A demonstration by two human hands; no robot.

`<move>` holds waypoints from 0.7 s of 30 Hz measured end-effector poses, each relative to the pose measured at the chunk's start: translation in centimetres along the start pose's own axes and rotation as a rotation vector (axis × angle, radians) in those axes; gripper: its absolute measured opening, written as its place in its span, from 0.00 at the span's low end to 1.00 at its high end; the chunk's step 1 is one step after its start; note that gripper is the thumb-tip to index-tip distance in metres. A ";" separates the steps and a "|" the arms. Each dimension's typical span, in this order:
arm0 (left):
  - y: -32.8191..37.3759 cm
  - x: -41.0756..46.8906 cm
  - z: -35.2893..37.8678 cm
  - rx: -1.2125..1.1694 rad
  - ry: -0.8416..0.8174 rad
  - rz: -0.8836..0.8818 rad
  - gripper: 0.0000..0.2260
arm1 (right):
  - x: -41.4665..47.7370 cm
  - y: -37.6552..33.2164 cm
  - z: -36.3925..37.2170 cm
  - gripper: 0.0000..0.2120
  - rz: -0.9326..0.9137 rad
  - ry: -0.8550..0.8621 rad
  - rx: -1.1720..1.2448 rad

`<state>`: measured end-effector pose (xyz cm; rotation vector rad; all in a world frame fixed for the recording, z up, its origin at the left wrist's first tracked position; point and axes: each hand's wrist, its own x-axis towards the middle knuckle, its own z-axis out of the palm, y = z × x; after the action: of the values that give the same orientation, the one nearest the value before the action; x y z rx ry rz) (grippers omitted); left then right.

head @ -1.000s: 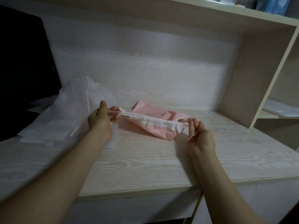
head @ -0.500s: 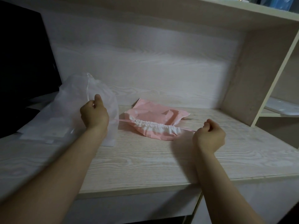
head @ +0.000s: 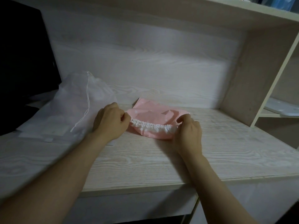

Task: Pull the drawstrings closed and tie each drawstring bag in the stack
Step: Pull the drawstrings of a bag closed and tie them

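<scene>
At both ends of the mouth of the pink bag point(head: 148, 113), the hands now sit against the fabric. Half a second earlier they were well apart as closed fists, with the cords stretched taut to either side. Both have since come back inward. The left hand point(head: 110, 122) has its fingers curled and pinches the left end of the gathered hem point(head: 152, 126). The right hand point(head: 187, 128) pinches the right end between thumb and curled fingers. The cords themselves are too thin to make out at this moment.

The hem is shorter and more tightly ruffled than one second ago, so the cinching pull appears to have taken effect. The mouth is not fully bunched and no knot shows, so tying most likely remains for this bag.

Containers:
- **Pink bag:** it lies flat on the desk point(head: 161, 159). No contents show.
- **Translucent white bag point(head: 72, 102):** it stands puffed to the left of the pink bag. Its neck is drawn together at the top and a white cord point(head: 88, 97) hangs down its side. Its contents cannot be determined.
- **Flat white pieces point(head: 32, 131):** they lie further left. Whether they are more bags cannot be told.
</scene>
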<state>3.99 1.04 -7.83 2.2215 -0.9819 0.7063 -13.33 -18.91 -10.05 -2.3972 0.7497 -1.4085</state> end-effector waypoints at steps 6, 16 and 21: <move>0.5 0.1 0.2 -0.141 -0.024 -0.135 0.28 | 0.1 -0.3 -0.2 0.18 0.010 0.006 -0.082; 0.2 0.5 -0.5 0.188 0.081 -0.251 0.23 | 1.4 1.6 -0.3 0.23 0.378 0.024 -0.037; -0.5 0.8 -0.2 0.336 0.125 -0.323 0.23 | 1.5 1.6 -0.6 0.24 0.528 0.070 -0.165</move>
<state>4.79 1.03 -7.33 2.5080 -0.4501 0.8960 -13.69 -21.09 -9.42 -2.0397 1.4363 -1.2456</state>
